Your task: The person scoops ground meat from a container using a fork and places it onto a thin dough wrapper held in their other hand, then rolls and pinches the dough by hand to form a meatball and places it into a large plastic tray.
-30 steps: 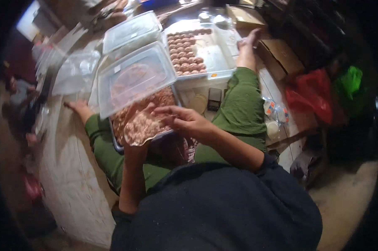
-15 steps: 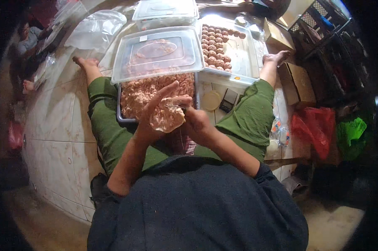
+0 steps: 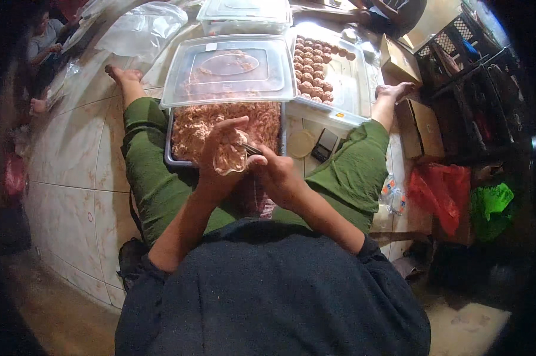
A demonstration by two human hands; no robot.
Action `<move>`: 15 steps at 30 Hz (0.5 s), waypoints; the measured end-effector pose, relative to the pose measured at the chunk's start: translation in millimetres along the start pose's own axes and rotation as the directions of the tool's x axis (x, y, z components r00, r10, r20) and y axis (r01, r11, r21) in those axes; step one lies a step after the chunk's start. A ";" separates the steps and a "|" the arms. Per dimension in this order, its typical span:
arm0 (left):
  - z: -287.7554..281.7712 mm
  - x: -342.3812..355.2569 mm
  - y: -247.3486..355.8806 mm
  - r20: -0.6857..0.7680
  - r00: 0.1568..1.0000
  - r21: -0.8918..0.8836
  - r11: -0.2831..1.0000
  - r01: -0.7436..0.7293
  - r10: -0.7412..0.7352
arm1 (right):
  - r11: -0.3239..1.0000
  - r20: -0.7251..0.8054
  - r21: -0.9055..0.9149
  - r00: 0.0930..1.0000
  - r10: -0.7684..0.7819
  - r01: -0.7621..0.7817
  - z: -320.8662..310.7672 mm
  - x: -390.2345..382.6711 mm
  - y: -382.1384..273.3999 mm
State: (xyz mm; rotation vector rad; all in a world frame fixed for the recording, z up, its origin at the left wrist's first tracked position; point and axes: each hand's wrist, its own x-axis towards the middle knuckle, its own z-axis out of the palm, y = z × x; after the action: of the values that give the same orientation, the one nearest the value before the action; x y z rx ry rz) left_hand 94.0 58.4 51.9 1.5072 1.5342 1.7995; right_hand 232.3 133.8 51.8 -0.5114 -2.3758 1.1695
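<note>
My left hand (image 3: 213,180) cups a thin pale wrapper with minced filling (image 3: 227,159), its thumb and fingers raised around it. In my right hand (image 3: 280,178) is the handle of a thin metal utensil (image 3: 251,148), whose tip touches the filling; its working end is partly covered, so I cannot tell its kind. Just beyond my hands lies a grey tub (image 3: 169,142) of pinkish minced mixture (image 3: 188,127). A clear plastic lid (image 3: 229,92) covers its far part.
Right of the tub, a clear tray (image 3: 348,89) holds rows of brown balls (image 3: 306,71). Between tub and my right leg lie a small scale (image 3: 325,145) and a round pale disc (image 3: 301,143). Cardboard boxes (image 3: 419,127) and red (image 3: 440,193) and green bags (image 3: 492,207) sit at right. Other people sit farther off.
My left hand has drawn its fingers in, and the wrapper looks more folded up around the filling. The utensil in my right hand shows more clearly against it. The view has shifted slightly.
</note>
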 end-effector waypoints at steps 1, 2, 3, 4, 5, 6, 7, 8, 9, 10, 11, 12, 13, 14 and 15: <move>0.5 0.3 3.4 -0.056 0.998 -0.029 0.999 0.038 -0.040 | 1.000 0.000 0.001 1.000 -0.001 0.001 0.0 -0.3 0.4; 1.4 0.7 5.2 -0.111 0.990 -0.060 0.995 0.075 -0.081 | 0.982 -0.063 0.185 0.997 0.041 -0.029 1.0 -1.6 0.9; 2.7 1.4 6.4 -0.113 0.990 -0.059 0.996 0.074 -0.081 | 0.931 -0.116 0.363 0.989 0.092 -0.044 2.1 -4.0 0.6; 4.3 2.3 7.4 -0.172 0.982 -0.135 0.989 0.057 -0.080 | 0.924 -0.165 0.381 0.980 0.107 -0.037 8.9 -8.6 4.8; 6.3 3.2 8.7 -0.229 0.970 -0.209 0.977 0.035 -0.083 | 0.924 -0.165 0.381 0.981 0.105 -0.035 15.2 -10.8 8.7; 8.4 3.6 15.4 -0.215 0.975 -0.156 0.988 0.022 -0.055 | 0.947 -0.154 0.317 0.988 0.000 0.050 20.9 -11.4 10.5; 12.1 1.6 12.5 -0.214 0.975 -0.157 0.987 0.023 -0.057 | 0.958 -0.137 0.254 0.985 -0.105 0.137 24.9 -11.1 10.8; 16.1 -1.3 6.9 -0.208 0.973 -0.191 0.980 0.057 -0.097 | 0.951 -0.142 0.248 0.978 -0.150 0.182 24.9 -10.0 10.7; 18.7 -2.0 6.6 -0.204 0.969 -0.224 0.970 0.092 -0.139 | 0.943 -0.146 0.243 0.969 -0.199 0.230 23.0 -5.2 6.2; 17.6 1.6 11.4 -0.288 0.957 -0.084 0.996 0.005 -0.029 | 0.967 -0.077 0.224 0.991 -0.106 0.121 20.5 -2.8 1.3; 17.7 0.2 10.6 -0.289 0.957 -0.084 0.996 0.008 -0.032 | 0.980 -0.009 0.198 1.000 -0.011 0.012 20.0 -2.1 -0.9; 17.5 0.0 10.4 -0.334 0.941 -0.072 0.997 0.039 -0.061 | 0.980 -0.010 0.198 1.000 -0.013 0.015 21.1 -1.4 -2.6; 17.4 -0.4 9.6 -0.378 0.922 -0.061 0.996 0.071 -0.089 | 0.955 -0.077 0.296 0.997 0.007 0.016 23.4 -1.0 -4.9; 17.1 -3.5 2.5 -0.378 0.922 -0.060 0.996 0.069 -0.086 | 0.920 -0.141 0.391 0.989 0.034 0.024 24.7 -1.1 -6.6; 16.0 -4.9 -3.1 -0.375 0.922 -0.072 0.994 0.080 -0.101 | 0.920 -0.141 0.391 0.990 0.033 0.025 24.5 -2.7 -6.6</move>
State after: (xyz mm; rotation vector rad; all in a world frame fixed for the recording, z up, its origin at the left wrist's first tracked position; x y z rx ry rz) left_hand 108.5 63.7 44.5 1.0845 1.6739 2.1495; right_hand 220.6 112.8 43.1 -0.4452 -1.9477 1.5081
